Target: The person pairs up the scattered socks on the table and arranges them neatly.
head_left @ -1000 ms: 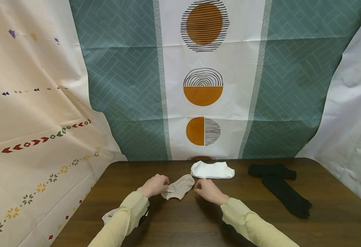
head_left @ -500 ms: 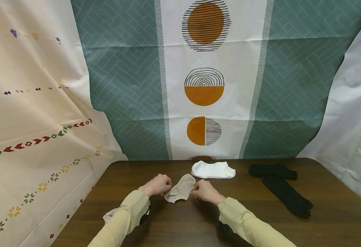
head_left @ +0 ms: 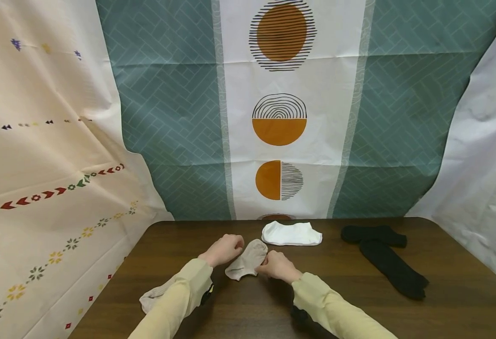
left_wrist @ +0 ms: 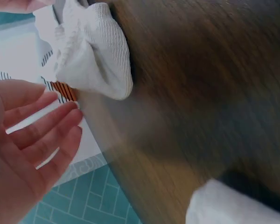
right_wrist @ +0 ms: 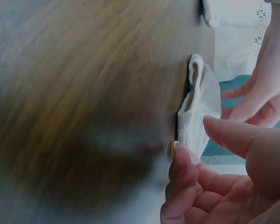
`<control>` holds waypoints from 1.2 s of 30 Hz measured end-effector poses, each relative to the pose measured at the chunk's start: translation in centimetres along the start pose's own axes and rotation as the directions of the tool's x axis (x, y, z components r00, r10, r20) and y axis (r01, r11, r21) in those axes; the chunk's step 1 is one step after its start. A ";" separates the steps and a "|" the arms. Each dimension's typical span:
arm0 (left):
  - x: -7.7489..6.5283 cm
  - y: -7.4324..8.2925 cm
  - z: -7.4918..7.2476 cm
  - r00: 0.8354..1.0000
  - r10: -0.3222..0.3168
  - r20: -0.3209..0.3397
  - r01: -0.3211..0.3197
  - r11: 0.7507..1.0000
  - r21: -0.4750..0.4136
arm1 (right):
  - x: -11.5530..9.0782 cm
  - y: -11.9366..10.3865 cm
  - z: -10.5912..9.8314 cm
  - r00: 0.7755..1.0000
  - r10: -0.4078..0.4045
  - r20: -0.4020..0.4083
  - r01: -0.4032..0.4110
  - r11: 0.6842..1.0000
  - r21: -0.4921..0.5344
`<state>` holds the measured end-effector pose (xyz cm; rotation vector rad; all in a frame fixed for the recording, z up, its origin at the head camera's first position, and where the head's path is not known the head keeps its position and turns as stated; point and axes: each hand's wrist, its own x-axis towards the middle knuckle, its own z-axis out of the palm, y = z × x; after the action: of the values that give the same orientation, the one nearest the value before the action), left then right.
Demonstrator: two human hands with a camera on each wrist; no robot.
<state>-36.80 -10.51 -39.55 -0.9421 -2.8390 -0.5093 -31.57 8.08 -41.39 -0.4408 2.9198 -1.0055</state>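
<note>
A light beige ankle sock (head_left: 248, 259) lies on the dark table between the two hands, its cuff toward the person. My left hand (head_left: 225, 249) is by the sock's left side; in the left wrist view the fingers (left_wrist: 60, 126) are loosely spread, apart from the sock (left_wrist: 100, 51). At the sock's right edge is my right hand (head_left: 278, 266). From the right wrist, its thumb is above the sock (right_wrist: 203, 93) and a fingertip meets the cuff edge, with a gap between thumb and finger. Whether the thumb touches the cloth, I cannot tell.
A second beige sock (head_left: 154, 296) lies partly hidden behind the left forearm. White socks (head_left: 292, 233) lie at the back edge of the table (head_left: 248, 315). Two black socks (head_left: 394, 268) overlap on the right. Patterned cloths (head_left: 171, 117) hang behind and beside the table.
The sock between the hands was turned slightly more upright, then stayed nearly still. The left hand moved right and farther back along it; the right hand came left to its near right edge.
</note>
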 end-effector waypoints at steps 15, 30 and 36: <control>0.3 -0.1 1.2 0.996 0.048 0.071 -0.051 0.998 0.039 | 0.1 -0.7 1.2 0.998 0.050 -0.035 -0.052 0.996 -0.068; -0.6 -0.8 0.5 1.000 0.018 0.025 -0.019 0.998 0.063 | 0.2 -0.7 0.6 0.996 0.039 -0.075 -0.046 0.994 -0.096; -0.1 -1.4 0.9 0.996 0.006 -0.095 0.003 0.996 0.091 | 0.4 -1.0 0.8 0.995 0.068 -0.075 -0.073 0.995 -0.071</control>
<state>-37.57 -11.26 -40.78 -0.8796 -2.7511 -0.4093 -31.65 6.72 -41.35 -0.3071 3.0208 -0.9276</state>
